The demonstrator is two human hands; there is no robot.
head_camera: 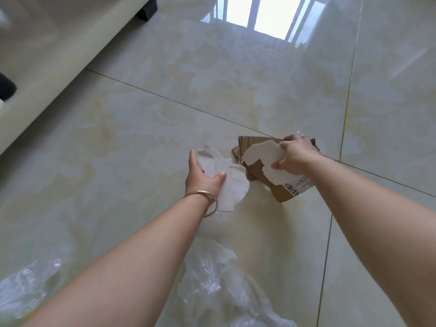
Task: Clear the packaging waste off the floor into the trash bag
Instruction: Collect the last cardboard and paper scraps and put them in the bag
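Torn white card pieces [232, 185] lie on the glossy tiled floor. My left hand [204, 177], with a silver bangle on the wrist, lies over them, thumb pressed on the top sheet and fingers spread. To the right sits a pile of torn brown cardboard [280, 192] with a barcode label. My right hand [296, 156] grips a ragged white card piece [266, 156] together with that cardboard. A clear plastic trash bag [219, 286] lies crumpled on the floor near me, below my arms.
A cream sofa [54, 62] with dark feet runs along the left. More clear plastic [26, 289] lies at the bottom left. Window light reflects off the tiles [259, 67] at the top.
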